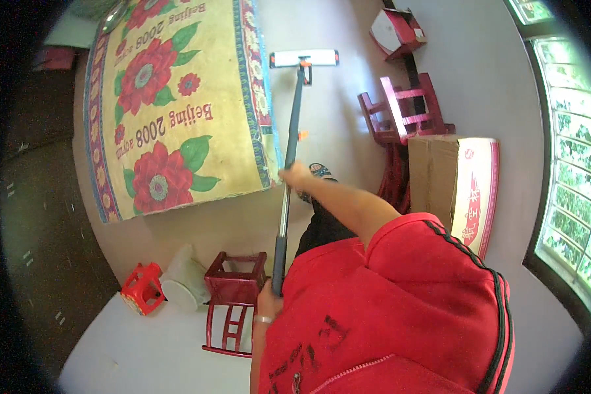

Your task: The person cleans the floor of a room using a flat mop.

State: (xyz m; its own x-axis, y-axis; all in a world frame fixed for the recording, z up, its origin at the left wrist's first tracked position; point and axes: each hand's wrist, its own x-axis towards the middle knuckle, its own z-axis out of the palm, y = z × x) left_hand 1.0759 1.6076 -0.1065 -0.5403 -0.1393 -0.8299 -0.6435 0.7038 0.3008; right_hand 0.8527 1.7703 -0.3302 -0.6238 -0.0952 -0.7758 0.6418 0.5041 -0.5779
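A long-handled flat mop (294, 138) runs away from me, its grey pole slanting slightly right toward the far end. Its wide white head (304, 58) with orange and black ends lies flat on the pale floor. My left hand (268, 302), with a pale band at the wrist, is closed round the dark grip at the pole's near end. Farther up the pole, my right hand (295, 176) is wrapped round the shaft, right arm stretched forward. Beside the pole on the left is a bed or table with a yellow floral cover (230, 131), its edge close to my right hand.
A dark red wooden chair (235, 279), a whitish bin with a bag (184, 289) and a red plastic stool (142, 289) stand at near left. Along the right wall are red wooden chairs (414, 108), a cardboard box (433, 174) and a red-and-white box (395, 34). A barred window (574, 144) is far right.
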